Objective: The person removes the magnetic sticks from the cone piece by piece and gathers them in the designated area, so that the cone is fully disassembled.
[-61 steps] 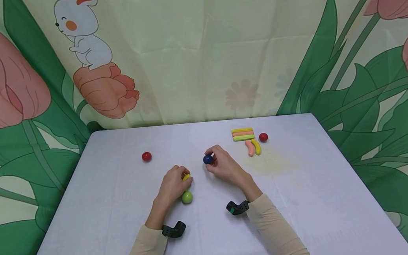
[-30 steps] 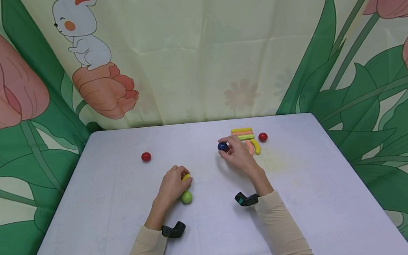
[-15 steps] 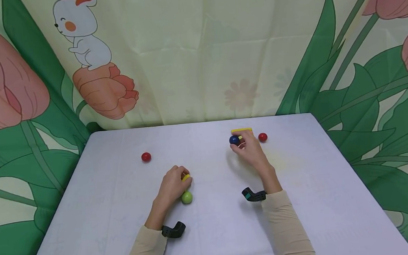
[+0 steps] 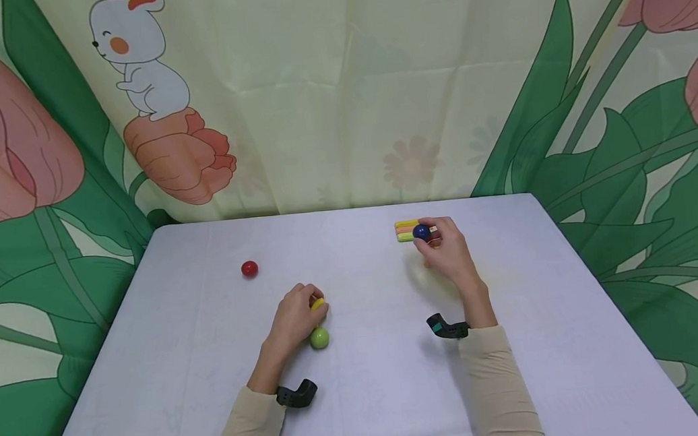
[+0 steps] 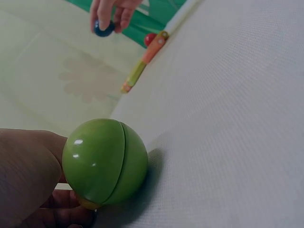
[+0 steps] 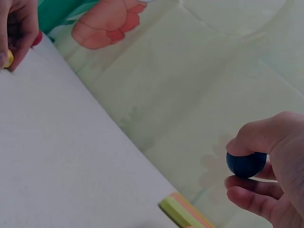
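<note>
My right hand (image 4: 451, 255) pinches a dark blue ball (image 4: 421, 232) between thumb and fingers, held up off the white table. In the head view the ball overlaps a row of coloured sticks (image 4: 406, 237), yellow, pink and light green. Farther left, my left hand (image 4: 292, 316) rests low over the table with its fingers curled round a small yellow piece (image 4: 318, 303), mostly hidden by them. A glossy green ball (image 5: 104, 161), with a seam round it, sits right beside the left hand, near the yellow piece.
One red ball (image 4: 249, 269) lies on the table (image 4: 183, 365) at the left. Another red ball (image 5: 149, 38) shows by the sticks in the left wrist view. My right hand mostly hides the curved pieces near them. A printed curtain (image 4: 317, 112) hangs behind the table's far edge.
My right hand has carried the blue ball right and away from me, from the table's middle to over the sticks, covering the curved pieces and far red ball. The left hand stays put.
</note>
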Demonstrator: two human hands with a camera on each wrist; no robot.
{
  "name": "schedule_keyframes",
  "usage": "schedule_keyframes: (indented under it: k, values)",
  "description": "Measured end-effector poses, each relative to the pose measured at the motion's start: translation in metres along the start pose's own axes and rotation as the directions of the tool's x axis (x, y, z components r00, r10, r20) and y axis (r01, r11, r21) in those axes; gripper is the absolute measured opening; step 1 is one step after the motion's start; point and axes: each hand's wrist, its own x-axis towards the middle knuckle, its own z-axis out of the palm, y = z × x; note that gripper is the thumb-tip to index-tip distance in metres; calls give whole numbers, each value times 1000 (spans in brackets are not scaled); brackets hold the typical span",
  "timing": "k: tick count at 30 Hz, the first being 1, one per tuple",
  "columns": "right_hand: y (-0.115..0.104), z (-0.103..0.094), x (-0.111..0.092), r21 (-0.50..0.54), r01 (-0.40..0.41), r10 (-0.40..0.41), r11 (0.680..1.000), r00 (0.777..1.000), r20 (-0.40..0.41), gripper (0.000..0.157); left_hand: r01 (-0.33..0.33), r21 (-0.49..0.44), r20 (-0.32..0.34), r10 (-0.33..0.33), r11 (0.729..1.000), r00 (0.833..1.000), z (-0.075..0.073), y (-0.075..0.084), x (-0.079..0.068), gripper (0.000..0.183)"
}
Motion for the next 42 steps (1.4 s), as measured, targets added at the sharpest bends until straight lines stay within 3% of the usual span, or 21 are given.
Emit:
schedule_keyframes:
  k: [7,16,26,42]
  values:
    - [10,-13,-1,31,-69,71,997,996,-59,46,-1,-2,0,1,1000,1000,-1,0,-1,19]
    - [23,-22,0,-13,-111,109,994,989,-103,45,-13,-5,-12,13,1000,1000,-1,0,0,19]
    - [37,-30,-1,22,-197,198,980,968,-151,47,-5,-9,-10,5,1000,1000,0,0,-1,19]
    - [57,-38,-2,31,-303,305,952,941,-147,51,0,-16,-6,0,1000,1000,-1,0,-1,20]
